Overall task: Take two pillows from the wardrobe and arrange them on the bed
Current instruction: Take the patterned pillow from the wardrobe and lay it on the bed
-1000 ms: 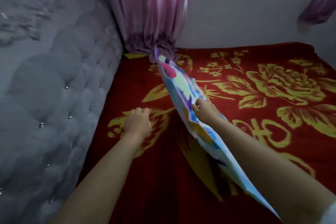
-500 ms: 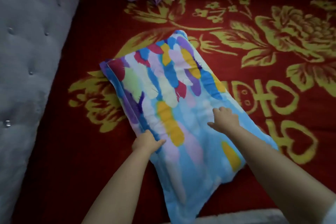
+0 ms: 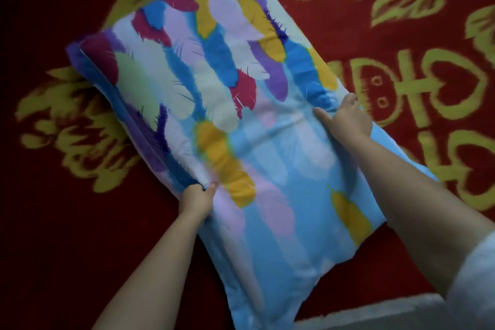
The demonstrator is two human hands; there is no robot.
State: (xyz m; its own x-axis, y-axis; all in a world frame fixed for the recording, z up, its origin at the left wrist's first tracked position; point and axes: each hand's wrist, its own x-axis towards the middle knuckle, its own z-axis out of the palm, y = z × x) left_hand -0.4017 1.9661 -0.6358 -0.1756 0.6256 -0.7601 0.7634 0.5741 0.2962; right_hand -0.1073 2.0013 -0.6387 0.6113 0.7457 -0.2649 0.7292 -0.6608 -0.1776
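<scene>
The soft rectangular pillow with blue, purple and yellow feather print (image 3: 241, 128), on edge a second ago, now lies flat and slanted on the bed's red blanket with yellow flowers (image 3: 67, 222). The left hand (image 3: 197, 201) pinches its left edge. The right hand (image 3: 345, 120) grips the right edge, thumb on top. One pillow looks placed and needs straightening. No wardrobe or other container shows.

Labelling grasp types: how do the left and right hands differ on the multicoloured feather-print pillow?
The left hand pinches fabric at the multicoloured feather-print pillow's left edge, fingers curled; the right hand spreads its thumb across the top at the right edge, finger wrap unclear. The left hand sits nearer the camera, the right hand further up. Both touch the pillow, flat on the red floral bedspread.
</scene>
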